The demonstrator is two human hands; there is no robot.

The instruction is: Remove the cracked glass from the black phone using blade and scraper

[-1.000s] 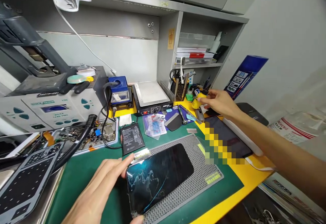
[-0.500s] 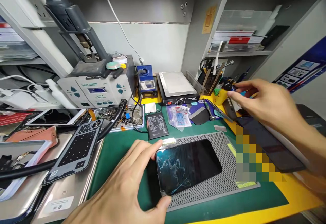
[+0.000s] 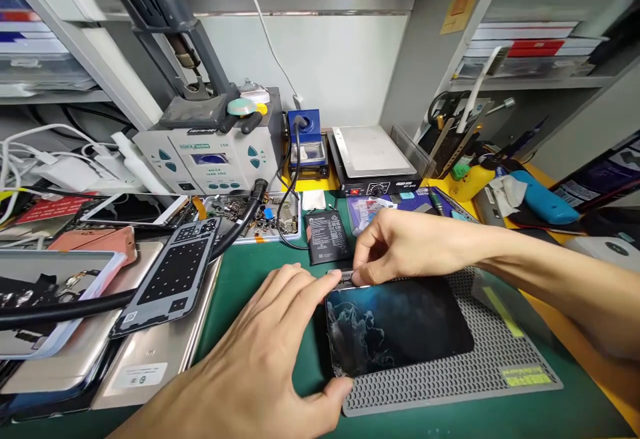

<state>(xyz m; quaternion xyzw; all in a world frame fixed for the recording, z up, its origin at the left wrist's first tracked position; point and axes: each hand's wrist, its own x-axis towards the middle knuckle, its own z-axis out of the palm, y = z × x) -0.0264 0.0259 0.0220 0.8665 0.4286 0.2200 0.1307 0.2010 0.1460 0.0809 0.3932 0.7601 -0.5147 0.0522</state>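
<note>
A smartphone [image 3: 400, 326] with a cracked, glossy dark screen lies face up on a grey perforated mat [image 3: 430, 382]. My left hand [image 3: 270, 352] spans its left end, thumb at the near corner and index finger at the far corner, gripping it across its width. At the phone's far long edge, a thin metal strip [image 3: 345, 278] with lettering is pinched by my right hand [image 3: 393, 249]; the fingertips partly hide it. Just beyond sits a black battery [image 3: 327, 236], apart from both hands.
On the left are stacked phone parts with a grey back panel [image 3: 167, 276] and a black hose [image 3: 245, 216]. Behind stand a rework station [image 3: 210, 159], a blue soldering stand [image 3: 306, 146] and a flat heating plate [image 3: 373, 152]. A yellow bottle [image 3: 470, 182] and tool holder [image 3: 450, 139] are back right.
My right hand has come from beside the yellow bottle to the phone's far edge and taken hold of the thin metal strip. My left hand keeps its hold; the view has shifted.
</note>
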